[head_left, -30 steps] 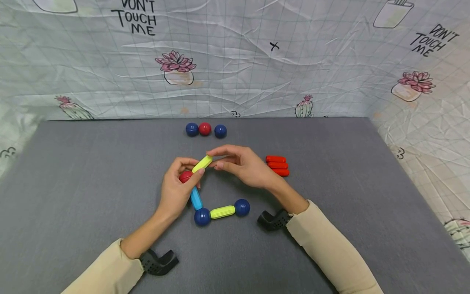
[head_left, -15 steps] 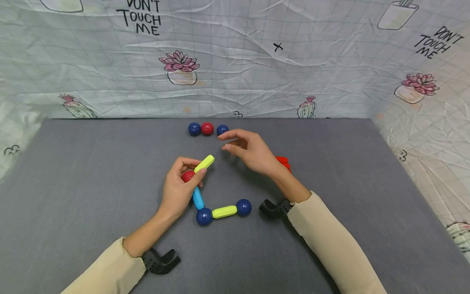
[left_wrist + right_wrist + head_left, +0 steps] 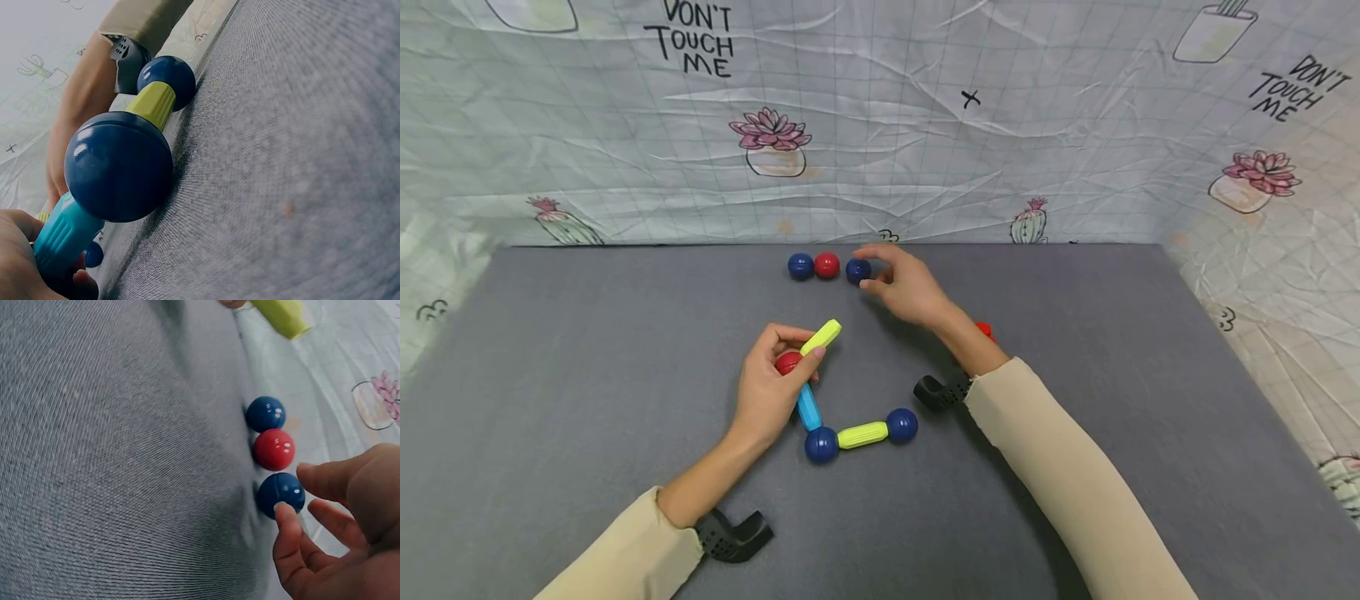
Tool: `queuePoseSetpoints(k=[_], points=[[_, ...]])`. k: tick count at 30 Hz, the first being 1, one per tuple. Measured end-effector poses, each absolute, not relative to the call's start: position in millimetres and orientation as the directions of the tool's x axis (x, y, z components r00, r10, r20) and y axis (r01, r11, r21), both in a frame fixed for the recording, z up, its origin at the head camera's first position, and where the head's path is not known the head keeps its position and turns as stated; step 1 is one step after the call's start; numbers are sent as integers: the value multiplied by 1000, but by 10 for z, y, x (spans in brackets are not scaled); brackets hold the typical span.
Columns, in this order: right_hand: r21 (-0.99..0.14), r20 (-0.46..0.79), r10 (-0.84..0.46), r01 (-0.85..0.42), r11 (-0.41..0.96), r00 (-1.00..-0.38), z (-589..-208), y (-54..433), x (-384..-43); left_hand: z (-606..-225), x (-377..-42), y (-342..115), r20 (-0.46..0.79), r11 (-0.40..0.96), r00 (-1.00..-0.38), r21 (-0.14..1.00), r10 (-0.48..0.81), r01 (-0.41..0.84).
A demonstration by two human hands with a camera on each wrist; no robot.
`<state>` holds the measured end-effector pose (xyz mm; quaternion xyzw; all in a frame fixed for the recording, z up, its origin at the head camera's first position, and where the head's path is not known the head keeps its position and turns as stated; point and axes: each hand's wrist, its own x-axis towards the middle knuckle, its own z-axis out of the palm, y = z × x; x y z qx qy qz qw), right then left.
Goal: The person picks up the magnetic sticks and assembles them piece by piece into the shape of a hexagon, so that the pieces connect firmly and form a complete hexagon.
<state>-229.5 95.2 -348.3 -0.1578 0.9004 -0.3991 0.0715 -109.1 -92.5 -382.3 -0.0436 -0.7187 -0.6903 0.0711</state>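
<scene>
My left hand [image 3: 767, 390] grips the red ball [image 3: 787, 362] of a joined chain, the thumb lying by a yellow-green stick [image 3: 822, 336] that points up and right from it. From that ball a light-blue stick [image 3: 808, 407] runs down to a blue ball [image 3: 822, 446]. Another yellow-green stick [image 3: 862, 435] links it to a second blue ball [image 3: 902, 425]. At the table's back, my right hand [image 3: 906, 287] has thumb and fingers on either side of a loose blue ball [image 3: 858, 271]. In the right wrist view, a fingertip overlaps this ball [image 3: 278, 495]; firm contact is unclear.
Beside that ball lie a loose red ball [image 3: 827, 266] and another blue ball [image 3: 801, 267]. Red sticks [image 3: 984, 330] sit mostly hidden behind the right forearm. A patterned cloth [image 3: 880, 125] hangs behind the grey table [image 3: 587, 375].
My right hand has left the upper yellow-green stick and moved back to the loose blue ball. The forearm now covers most of the red sticks. My left hand keeps its hold.
</scene>
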Motion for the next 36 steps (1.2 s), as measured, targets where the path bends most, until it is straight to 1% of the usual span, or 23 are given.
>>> queuePoseSetpoints(k=[4,6,13,19,23,26,29,33,36], points=[[-698,-5,-410,-291,654,-912,-3529,932,-2324,-3716,-1057,-899,159,55,-987,986,-31,158],[-687,-4,-425,-307,658,-905,-3546,928,-2322,-3737,-1066,-902,159,51,-987,986,-31,157],[-636,24,-407,-328,699,-913,-3560,940,-2263,-3935,-1139,-940,169,36,-985,985,-35,168],[-586,32,-436,-371,721,-899,-3546,967,-2195,-3966,-1154,-951,191,46,-981,981,-27,190],[-591,17,-438,-362,721,-899,-3554,1013,-2134,-3963,-1150,-949,184,52,-983,982,-23,183],[-629,5,-425,-333,702,-905,-3576,1056,-2081,-3965,-1144,-947,178,55,-984,983,-19,177],[-707,2,-412,-292,644,-911,-3603,1098,-2037,-3969,-1143,-947,180,54,-983,982,-17,179],[-840,-9,-397,-209,501,-918,-3622,1151,-2003,-3975,-1149,-951,193,51,-981,980,-20,192],[-908,-16,-409,-158,387,-913,-3622,1188,-2002,-3974,-1153,-957,195,50,-981,980,-22,193]])
